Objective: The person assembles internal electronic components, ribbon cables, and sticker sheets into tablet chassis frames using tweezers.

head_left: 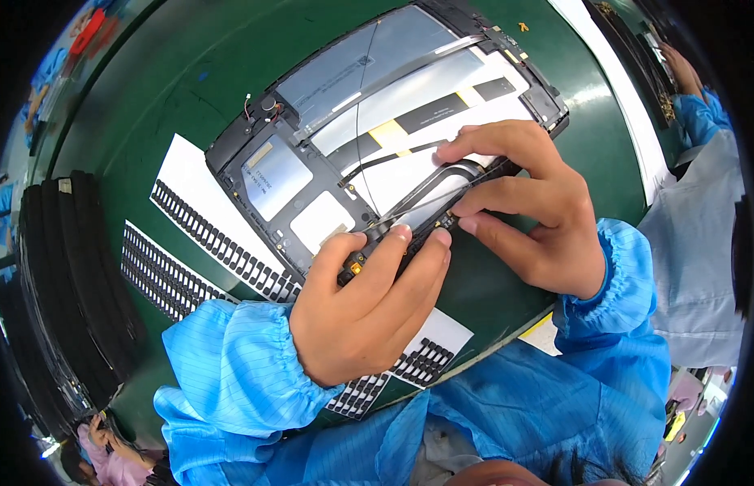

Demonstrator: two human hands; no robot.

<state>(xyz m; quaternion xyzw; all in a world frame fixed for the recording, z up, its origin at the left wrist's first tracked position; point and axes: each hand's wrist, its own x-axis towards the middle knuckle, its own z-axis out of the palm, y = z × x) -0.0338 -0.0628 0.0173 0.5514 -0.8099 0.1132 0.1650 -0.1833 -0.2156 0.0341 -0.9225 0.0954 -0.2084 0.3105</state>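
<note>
At upper centre, a black rectangular electronic device [385, 134] is touched along its lower edge by the left hand [365, 312], fingers spread, and the curled right hand [531, 202], whose grip cannot be told. A black-dotted white sheet [173, 271], lower left, is overlapped by a blue sleeve [231, 356].

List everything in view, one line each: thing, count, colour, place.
Device: one, black and silver, opened, centre
Cables: at least two, black, on the device
Yellow patches: at least two, yellow, on the device
Sheets: at least three, white, left of and below the device
Pieces: many, black, on the sheets
Table: one, green, under the device
Strip: one, white, right
Bit: one, orange, top
Stacks: several, black, far left
Co-workers: at least two, blue or pink clothing, edges
Sleeves: two, blue, lower half
Left hand: one, bare, device's near edge
Right hand: one, bare, device's right part
</note>
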